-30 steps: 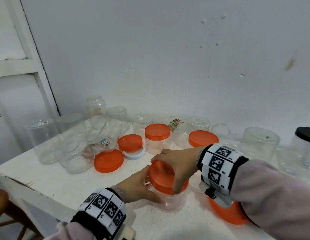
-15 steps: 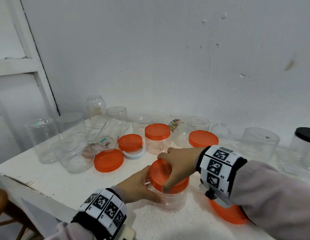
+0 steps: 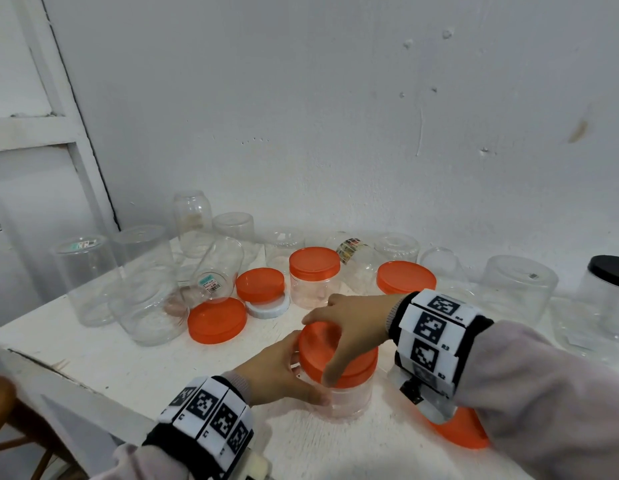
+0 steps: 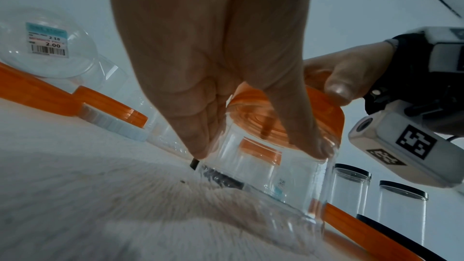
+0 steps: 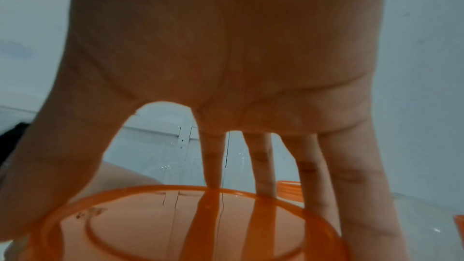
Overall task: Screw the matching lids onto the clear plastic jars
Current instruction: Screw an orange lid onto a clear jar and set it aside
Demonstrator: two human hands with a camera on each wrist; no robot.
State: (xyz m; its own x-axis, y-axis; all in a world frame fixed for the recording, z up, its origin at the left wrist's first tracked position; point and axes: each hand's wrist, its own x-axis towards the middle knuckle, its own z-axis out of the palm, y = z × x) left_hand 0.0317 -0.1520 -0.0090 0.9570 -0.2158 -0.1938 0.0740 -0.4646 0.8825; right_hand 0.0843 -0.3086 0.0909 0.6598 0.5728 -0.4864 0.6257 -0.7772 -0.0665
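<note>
A clear plastic jar stands on the white table near its front edge, with an orange lid on its mouth. My left hand grips the jar's side; in the left wrist view the same hand wraps the clear jar. My right hand reaches over the top, thumb and fingers spread round the lid's rim. In the right wrist view the fingers reach down over the orange lid.
Several lidless clear jars stand or lie along the wall. One small jar wears an orange lid. Loose orange lids and a white lid lie in the middle. Another orange lid lies under my right wrist. Black-lidded jars stand at the right.
My right hand has turned on the lid, its thumb swinging round the rim toward the front. The left hand and the jar have stayed where they were.
</note>
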